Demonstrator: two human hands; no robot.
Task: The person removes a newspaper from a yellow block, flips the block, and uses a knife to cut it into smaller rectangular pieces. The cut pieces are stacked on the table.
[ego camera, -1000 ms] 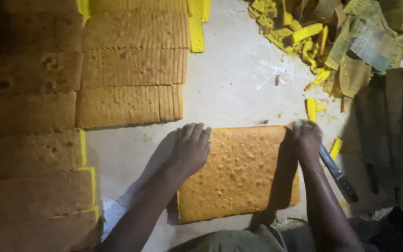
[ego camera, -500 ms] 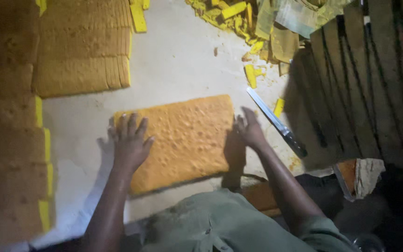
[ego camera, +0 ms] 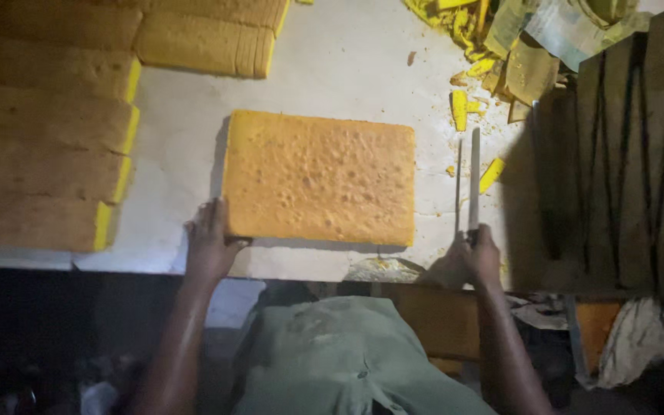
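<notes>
Cake slab (ego camera: 320,178): one rectangular sheet, golden and pitted on top, flat on the pale bench (ego camera: 186,165) at centre, long side across the view.

Left hand (ego camera: 210,242): at the slab's 7 o'clock corner, fingers spread against the near edge, pressing rather than closed round anything.

Right hand (ego camera: 476,257): clenched on the handle of a long knife (ego camera: 474,180), blade lying on the bench and pointing to 12 o'clock, just beside the slab's 3 o'clock edge, not touching it.

Surroundings: more slabs (ego camera: 55,146) stacked at 9 to 11 o'clock; yellow trimmings (ego camera: 466,107) and crumpled paper at 1 o'clock; dark wooden slats (ego camera: 624,154) at 3 o'clock.

Handling, judged: looks light, soft and crumbly; likely to sag or crack if raised by one corner. Best held flat-palmed at opposite short edges, or slid along the bench. Top surface would dent under fingertips.
</notes>
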